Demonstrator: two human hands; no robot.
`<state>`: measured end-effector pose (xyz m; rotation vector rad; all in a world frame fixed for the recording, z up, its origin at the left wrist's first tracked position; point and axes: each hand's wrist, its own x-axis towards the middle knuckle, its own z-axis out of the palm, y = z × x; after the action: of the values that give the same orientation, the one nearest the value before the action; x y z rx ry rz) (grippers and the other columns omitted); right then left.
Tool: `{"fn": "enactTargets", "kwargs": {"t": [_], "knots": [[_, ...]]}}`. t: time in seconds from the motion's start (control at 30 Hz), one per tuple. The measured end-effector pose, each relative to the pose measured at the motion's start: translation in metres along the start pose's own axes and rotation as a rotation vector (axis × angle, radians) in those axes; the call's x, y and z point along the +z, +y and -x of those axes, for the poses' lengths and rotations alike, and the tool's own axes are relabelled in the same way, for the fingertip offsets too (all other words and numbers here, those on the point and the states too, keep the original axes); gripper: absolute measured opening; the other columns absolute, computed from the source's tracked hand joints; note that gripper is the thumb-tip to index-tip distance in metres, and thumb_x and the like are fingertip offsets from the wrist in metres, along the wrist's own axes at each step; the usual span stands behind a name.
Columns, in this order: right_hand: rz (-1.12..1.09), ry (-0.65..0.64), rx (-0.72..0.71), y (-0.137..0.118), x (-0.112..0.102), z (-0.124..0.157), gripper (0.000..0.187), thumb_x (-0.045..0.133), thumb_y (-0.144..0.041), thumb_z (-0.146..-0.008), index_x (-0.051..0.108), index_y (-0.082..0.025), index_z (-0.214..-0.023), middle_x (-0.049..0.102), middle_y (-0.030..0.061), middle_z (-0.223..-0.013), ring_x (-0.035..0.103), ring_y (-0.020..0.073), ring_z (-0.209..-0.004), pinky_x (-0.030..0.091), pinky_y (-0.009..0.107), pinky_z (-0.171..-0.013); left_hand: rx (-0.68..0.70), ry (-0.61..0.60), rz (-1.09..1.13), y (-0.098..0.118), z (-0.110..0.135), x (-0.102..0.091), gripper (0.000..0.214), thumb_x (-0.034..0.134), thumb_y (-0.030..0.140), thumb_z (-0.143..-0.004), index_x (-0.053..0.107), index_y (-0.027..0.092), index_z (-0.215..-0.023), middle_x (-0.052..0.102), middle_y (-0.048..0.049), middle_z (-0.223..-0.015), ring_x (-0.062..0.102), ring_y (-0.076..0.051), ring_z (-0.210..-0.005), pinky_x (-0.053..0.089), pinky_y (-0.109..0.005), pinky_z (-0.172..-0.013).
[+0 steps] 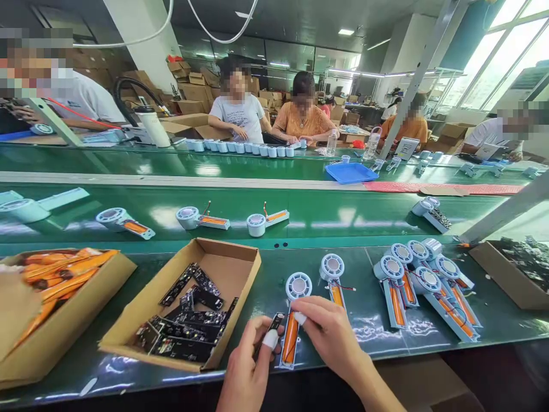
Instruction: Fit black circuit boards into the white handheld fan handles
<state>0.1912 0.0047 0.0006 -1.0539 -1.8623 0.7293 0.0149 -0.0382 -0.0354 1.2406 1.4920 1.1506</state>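
Note:
Between thumb and fingers, my left hand (251, 357) grips a narrow black circuit board (277, 320). A light blue handheld fan (299, 284) lies just ahead of my hands, its handle open and an orange battery (290, 337) inside. My right hand (328, 335) pinches at the top of that handle; whatever is between its fingertips is hidden. White coverings wrap a digit on each hand. Behind the right hand rests a second light blue fan (332, 265) with a thin red wire. To the left, a cardboard tray (240, 269) contains several black circuit boards (189, 337).
A box of orange batteries (115, 280) stands at far left. Several open fans (428, 279) cluster at right, beside a box of dark parts (501, 280). More fans lie on the green conveyor (326, 212). Co-workers (238, 111) sit across it, near a blue tray (350, 173).

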Motion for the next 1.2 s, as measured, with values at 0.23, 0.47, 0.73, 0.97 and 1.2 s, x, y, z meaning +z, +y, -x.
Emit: {"fn": "enactTargets", "kwargs": {"t": [0.23,0.47,0.73,0.97,1.2], "knots": [[-0.124,-0.006,0.209,-0.009,0.02,0.001,0.014,0.061,-0.012,-0.086,0.073,-0.019,-0.088,0.072,0.0023,-0.077,0.066,0.0151,-0.068,0.051,0.023,-0.063,0.009,-0.031,-0.096,0.013,0.004,-0.003,0.026,0.047,0.042,-0.092,0.065,0.024,-0.095,0.058,0.0039,-0.059,0.057,-0.016,-0.051,0.05,-0.025,-0.053],[0.069,0.011,-0.087,-0.003,0.019,0.006,0.021,0.056,-0.007,-0.091,0.072,-0.019,-0.098,0.067,0.0067,-0.09,0.063,0.018,-0.084,0.052,0.026,-0.073,-0.002,-0.124,-0.131,0.02,-0.004,-0.007,0.039,0.046,0.052,-0.094,0.069,0.021,-0.101,0.05,0.0052,-0.054,0.048,-0.014,-0.046,0.041,-0.022,-0.043],[0.114,-0.033,-0.121,0.0,0.019,0.008,0.021,0.056,-0.01,-0.096,0.071,-0.022,-0.102,0.065,0.005,-0.09,0.061,0.0179,-0.083,0.052,0.027,-0.072,-0.017,-0.106,-0.089,0.01,-0.009,-0.005,0.038,0.052,0.049,-0.088,0.073,0.02,-0.098,0.049,0.0054,-0.051,0.051,-0.015,-0.046,0.043,-0.021,-0.041],[0.247,0.112,-0.143,0.0,0.024,0.003,0.019,0.052,-0.008,-0.095,0.066,-0.02,-0.093,0.065,0.0048,-0.088,0.059,0.0194,-0.08,0.05,0.03,-0.069,0.0,0.018,-0.063,0.019,0.0,0.001,0.037,0.048,0.041,-0.092,0.062,0.022,-0.12,0.074,-0.0005,-0.077,0.066,-0.016,-0.054,0.056,-0.025,-0.052],[0.552,0.073,-0.288,-0.01,0.022,0.0,0.023,0.046,-0.006,-0.096,0.063,-0.019,-0.088,0.062,0.0053,-0.082,0.052,0.0199,-0.071,0.043,0.032,-0.063,0.322,0.074,-0.299,0.008,-0.001,-0.004,0.031,0.049,0.027,-0.091,0.071,0.021,-0.112,0.082,-0.0066,-0.101,0.079,-0.021,-0.078,0.065,-0.028,-0.069]]}}
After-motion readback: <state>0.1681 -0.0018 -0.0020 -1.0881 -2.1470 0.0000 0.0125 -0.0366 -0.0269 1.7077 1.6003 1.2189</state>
